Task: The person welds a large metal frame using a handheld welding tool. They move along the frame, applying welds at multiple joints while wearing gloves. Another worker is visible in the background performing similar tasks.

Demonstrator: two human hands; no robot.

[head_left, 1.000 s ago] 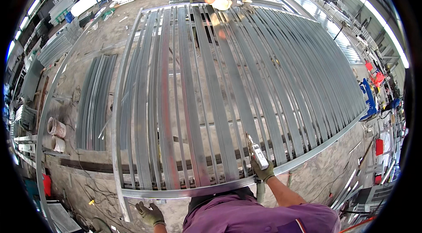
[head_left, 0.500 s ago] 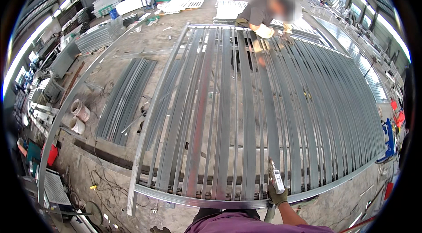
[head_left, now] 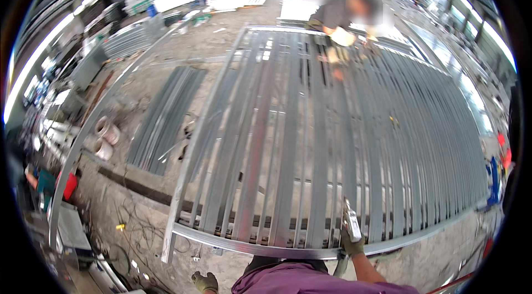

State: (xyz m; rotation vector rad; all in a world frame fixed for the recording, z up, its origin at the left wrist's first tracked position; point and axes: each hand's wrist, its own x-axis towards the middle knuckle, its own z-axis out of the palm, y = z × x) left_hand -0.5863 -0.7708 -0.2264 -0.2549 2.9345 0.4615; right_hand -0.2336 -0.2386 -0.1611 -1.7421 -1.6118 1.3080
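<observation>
In my gloved right hand point(head_left: 353, 245), at the near edge of the slatted metal panel point(head_left: 288, 161), is a white gun-shaped tool point(head_left: 351, 224) with a narrow metal nozzle. The fingers close round its lower part, and the nozzle points away from me over the slats. A grey hose-like length runs down below this hand. My gloved left hand point(head_left: 205, 282) hangs low, left of my body and off the panel. Its fingers are apart and nothing shows in them. Long grey slats run from the panel's near rail point(head_left: 249, 246) to its far rail.
Across the panel a co-worker point(head_left: 337, 17) leans over the far rail with gloved hands on the slats. Left of the panel are stacked metal profiles point(head_left: 166, 122), two buckets point(head_left: 108, 130) and a long curved-looking rail point(head_left: 91, 128). Tangled cables point(head_left: 141, 227) lie on the floor.
My left hand has risen further into view at the lower edge. The whole view has shifted slightly and blurred. My right hand stays by the near rail with the tool.
</observation>
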